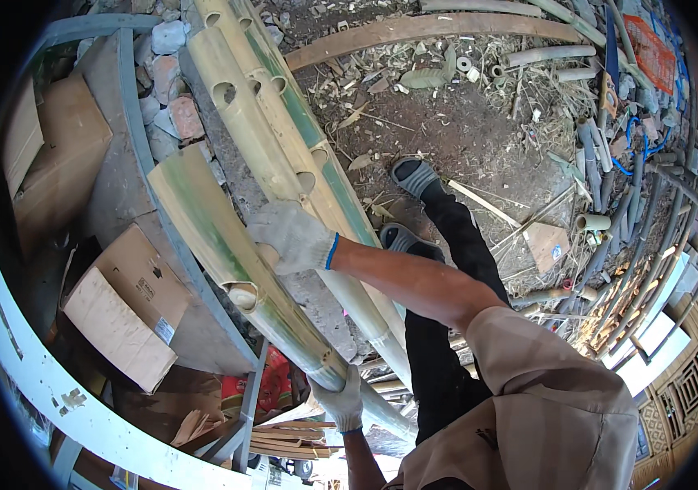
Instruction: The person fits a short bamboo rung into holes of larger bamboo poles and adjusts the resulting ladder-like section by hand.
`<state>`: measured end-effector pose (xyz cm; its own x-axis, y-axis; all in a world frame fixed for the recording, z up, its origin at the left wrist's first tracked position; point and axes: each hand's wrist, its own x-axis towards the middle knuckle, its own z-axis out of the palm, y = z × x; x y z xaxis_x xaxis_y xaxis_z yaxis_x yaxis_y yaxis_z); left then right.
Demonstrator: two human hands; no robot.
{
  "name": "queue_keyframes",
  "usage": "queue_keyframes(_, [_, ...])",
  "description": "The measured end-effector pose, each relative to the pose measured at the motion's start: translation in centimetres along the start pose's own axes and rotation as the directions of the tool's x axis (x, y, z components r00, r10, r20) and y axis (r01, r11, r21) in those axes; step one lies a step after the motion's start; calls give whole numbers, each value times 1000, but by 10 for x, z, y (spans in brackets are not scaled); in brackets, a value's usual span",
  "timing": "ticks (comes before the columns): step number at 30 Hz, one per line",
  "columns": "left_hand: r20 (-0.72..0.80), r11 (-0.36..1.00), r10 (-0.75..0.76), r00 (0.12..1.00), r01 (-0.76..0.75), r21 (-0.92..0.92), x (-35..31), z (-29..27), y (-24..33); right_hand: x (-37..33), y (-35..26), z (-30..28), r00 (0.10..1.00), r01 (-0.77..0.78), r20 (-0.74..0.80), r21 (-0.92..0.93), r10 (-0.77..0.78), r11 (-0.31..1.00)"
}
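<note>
A thick green and tan bamboo pole (pixel 283 318) slants in front of me, its upper stretch cut open into a wide trough. A round pale node end shows where the cut begins. Lower down, my left hand (pixel 339 402), in a whitish knit glove, is wrapped round the pole. My right hand (pixel 293 235), gloved alike with a blue cuff, grips the right edge of the opened stretch; its fingertips are partly hidden. Right beside lie long bamboo poles (pixel 260 139) with round holes cut along them.
Left of the pole are a blue-grey metal frame (pixel 140 122) and open cardboard boxes (pixel 132 286). Bricks and stones (pixel 185 118) line its upper side. Shavings litter the dirt floor (pixel 447 122) by my sandals. A handsaw (pixel 608 94), an orange crate (pixel 649 53) and bamboo offcuts (pixel 594 222) lie right.
</note>
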<state>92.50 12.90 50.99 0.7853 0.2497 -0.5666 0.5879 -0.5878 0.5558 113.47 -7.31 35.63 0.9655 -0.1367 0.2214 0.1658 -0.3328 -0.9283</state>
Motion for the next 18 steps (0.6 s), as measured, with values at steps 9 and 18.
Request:
queue_keyframes(9, [-65,998,-45,997,48,45,4,-9,2,42,2,-26,818,64,567,85,-101,994])
queue_keyframes(18, [-170,975,-64,983,97,198,0,-2,29,92,8,-38,376,133,894,207,-243,969])
